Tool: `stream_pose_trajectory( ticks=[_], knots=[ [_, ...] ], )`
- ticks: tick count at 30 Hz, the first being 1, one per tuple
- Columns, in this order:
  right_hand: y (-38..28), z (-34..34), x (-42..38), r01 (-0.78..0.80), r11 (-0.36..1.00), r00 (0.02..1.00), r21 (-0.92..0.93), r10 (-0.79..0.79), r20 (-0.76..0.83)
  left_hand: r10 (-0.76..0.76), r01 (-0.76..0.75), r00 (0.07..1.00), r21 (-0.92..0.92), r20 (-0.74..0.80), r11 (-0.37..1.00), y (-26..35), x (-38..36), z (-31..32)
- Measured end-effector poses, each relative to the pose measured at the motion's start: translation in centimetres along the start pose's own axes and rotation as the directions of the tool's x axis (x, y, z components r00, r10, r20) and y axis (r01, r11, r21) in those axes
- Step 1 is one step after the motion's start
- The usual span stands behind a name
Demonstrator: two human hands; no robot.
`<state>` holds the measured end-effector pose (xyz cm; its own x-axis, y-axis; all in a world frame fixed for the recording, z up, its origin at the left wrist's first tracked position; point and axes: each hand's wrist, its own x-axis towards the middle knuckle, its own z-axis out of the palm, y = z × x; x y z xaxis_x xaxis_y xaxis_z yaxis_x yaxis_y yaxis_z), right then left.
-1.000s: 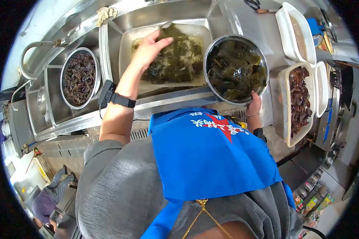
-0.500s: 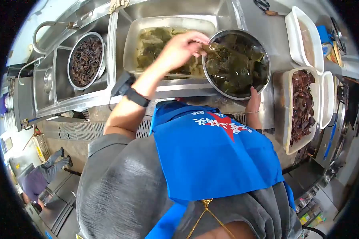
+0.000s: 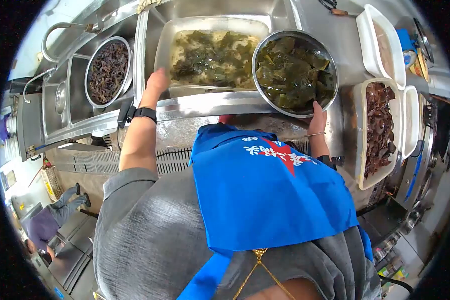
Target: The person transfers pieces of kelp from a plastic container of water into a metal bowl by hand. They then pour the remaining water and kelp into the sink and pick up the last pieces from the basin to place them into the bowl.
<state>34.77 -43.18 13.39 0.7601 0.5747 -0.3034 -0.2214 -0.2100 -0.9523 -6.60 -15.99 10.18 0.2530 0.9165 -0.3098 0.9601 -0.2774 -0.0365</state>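
A metal bowl (image 3: 259,64) full of wet green kelp (image 3: 291,75) sits over the right end of the sink's front edge. My right hand (image 3: 318,119) grips the bowl at its near right side, thumb over the rim and the other fingers hidden below. To the left, a translucent plastic tub (image 3: 163,56) in the sink contains cloudy water and more kelp pieces (image 3: 212,57). My left hand (image 3: 157,83), wearing a black band at the wrist, is by the tub's near left corner. Its fingers are blurred and mostly hidden behind the hand.
A second metal bowl (image 3: 130,80) of dark strips stands in the left sink, beneath a curved faucet (image 3: 46,47). On the right, a plastic bin (image 3: 359,135) holds wood ear mushrooms (image 3: 380,130), beside white tubs (image 3: 366,47). Another person (image 3: 47,225) is at the far lower left.
My left hand has moved left, from the bowl's left rim across the tub to its near left corner. My right hand still holds the bowl, which has barely shifted.
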Motion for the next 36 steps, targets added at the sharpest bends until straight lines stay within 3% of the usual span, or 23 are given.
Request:
stream_pose_trajectory(
  ticks=[1,2,3,5,6,7,9,11,14,16,19,21,24,26,27,29,30,31,33,36],
  knots=[
    [0.0,-0.2,0.0,0.002,1.0,1.0,-0.001,-0.002,-0.005,0.145,-0.136,0.983,0.087,-0.112,0.987,0.5,-0.5,0.4],
    [0.1,-0.4,0.1,-0.035,0.999,0.999,-0.039,0.034,-0.007,0.322,-0.295,0.944,0.255,-0.07,0.921,1.7,-1.4,-0.6],
    [0.2,-0.6,0.3,-0.071,0.995,0.998,-0.076,0.07,-0.009,0.325,-0.298,0.943,0.253,-0.072,0.921,2.8,-1.4,-0.4],
    [1.0,-1.3,0.7,-0.048,0.985,0.999,-0.165,0.049,0.002,0.378,-0.415,0.906,0.217,0.191,0.884,4.0,-1.6,0.7],
    [1.4,-1.5,1.1,-0.022,0.969,1.0,-0.246,0.027,0.013,0.435,-0.47,0.879,0.207,0.193,0.858,3.7,-0.8,1.8],
    [0.9,-1.1,0.7,-0.021,0.969,1.0,-0.244,0.024,0.008,0.44,-0.475,0.877,0.208,0.191,0.855,3.7,-0.1,1.8],
    [-0.3,-0.6,0.1,-0.102,0.99,0.995,-0.094,0.103,0.013,0.49,-0.577,0.805,0.251,0.333,0.777,4.2,1.2,1.8],
    [-0.5,-0.3,-0.3,-0.082,0.995,0.996,-0.06,0.083,0.015,0.582,-0.636,0.771,0.271,0.259,0.723,4.4,1.0,0.6],
    [0.6,-0.8,0.4,-0.05,0.999,0.997,-0.019,0.051,0.049,0.592,-0.704,0.706,0.304,0.388,0.641,4.4,1.2,-1.4],
    [1.4,-1.5,1.2,-0.034,0.999,0.996,-0.023,0.036,0.081,0.7,-0.745,0.665,0.168,0.262,0.645,3.4,1.9,-1.5],
    [1.4,-1.3,0.7,-0.088,0.992,0.996,-0.087,0.088,-0.001,0.694,-0.723,0.69,0.146,0.206,0.675,3.4,0.2,-6.6],
    [-0.9,-0.4,-0.6,-0.209,0.974,0.977,0.081,0.212,-0.018,0.659,-0.709,0.702,0.179,0.268,0.682,2.8,0.1,-7.4],
    [-1.1,-1.0,-0.7,-0.209,0.971,0.974,0.116,0.217,-0.062,0.636,-0.705,0.704,0.206,0.316,0.678,2.3,0.0,-7.5],
    [-1.6,-1.1,-1.0,-0.217,0.961,0.969,0.172,0.233,-0.081,0.731,-0.736,0.677,0.071,0.08,0.674,2.0,-0.1,-8.4],
    [-1.7,-1.4,-1.2,-0.22,0.962,0.968,0.161,0.235,-0.086,0.732,-0.736,0.677,0.07,0.08,0.673,2.0,0.2,-9.0],
    [-1.4,-2.1,-1.1,-0.223,0.964,0.968,0.144,0.237,-0.089,0.639,-0.646,0.754,0.0,0.154,0.763,3.4,0.0,-12.8],
    [-0.6,-2.5,-0.8,-0.208,0.968,0.972,0.137,0.22,-0.081,0.584,-0.559,0.759,-0.172,0.287,0.811,4.1,0.0,-14.6],
    [-0.9,-2.2,-0.8,-0.19,0.973,0.977,0.134,0.201,-0.074,0.586,-0.562,0.76,-0.169,0.281,0.81,4.1,0.2,-15.5],
    [-1.4,-1.8,-1.0,-0.2,0.969,0.974,0.148,0.212,-0.073,0.532,-0.345,0.752,-0.456,0.388,0.82,3.9,0.8,-16.7],
    [-0.7,-1.6,-0.7,-0.227,0.961,0.965,0.159,0.244,-0.096,0.572,-0.343,0.751,-0.544,0.332,0.766,2.9,2.1,-16.1]
  ],
)
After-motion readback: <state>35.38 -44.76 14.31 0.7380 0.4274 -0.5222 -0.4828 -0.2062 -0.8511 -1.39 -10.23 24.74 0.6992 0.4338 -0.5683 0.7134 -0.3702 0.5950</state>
